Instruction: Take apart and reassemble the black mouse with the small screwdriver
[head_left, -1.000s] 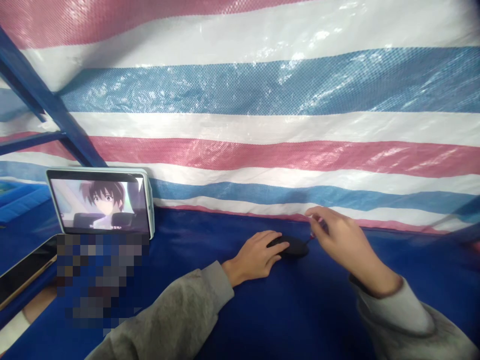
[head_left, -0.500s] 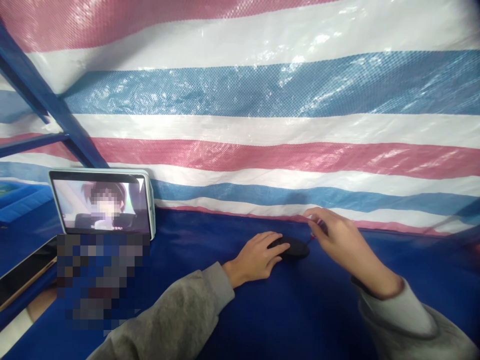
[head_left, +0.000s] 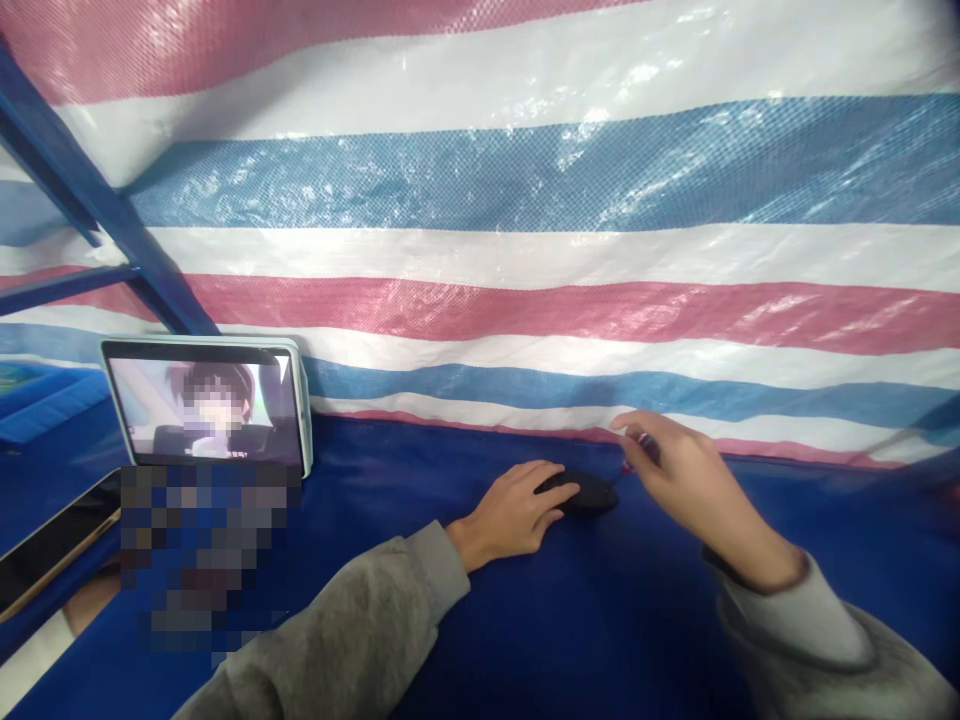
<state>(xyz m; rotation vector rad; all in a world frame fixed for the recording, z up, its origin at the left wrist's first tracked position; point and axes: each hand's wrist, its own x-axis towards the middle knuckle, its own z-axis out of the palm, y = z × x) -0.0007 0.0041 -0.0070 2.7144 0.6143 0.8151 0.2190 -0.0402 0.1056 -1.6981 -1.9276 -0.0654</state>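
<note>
A small black rounded object (head_left: 589,493) lies on the blue table cover (head_left: 600,620). My left hand (head_left: 514,510) rests flat beside it, fingertips pressing on its left end. My right hand (head_left: 679,470) hovers just right of it, fingers pinched on a thin red piece (head_left: 626,466) that runs from the object's right end. Both arms wear grey sleeves.
A tablet (head_left: 206,405) playing a video leans against the striped red, white and blue tarp (head_left: 525,250) at the back left. A dark flat device (head_left: 52,540) lies at the left edge. Blue metal struts (head_left: 90,200) cross the upper left.
Hardly anything has moved. My right hand shifted very slightly by the black object; my left hand stayed in place.
</note>
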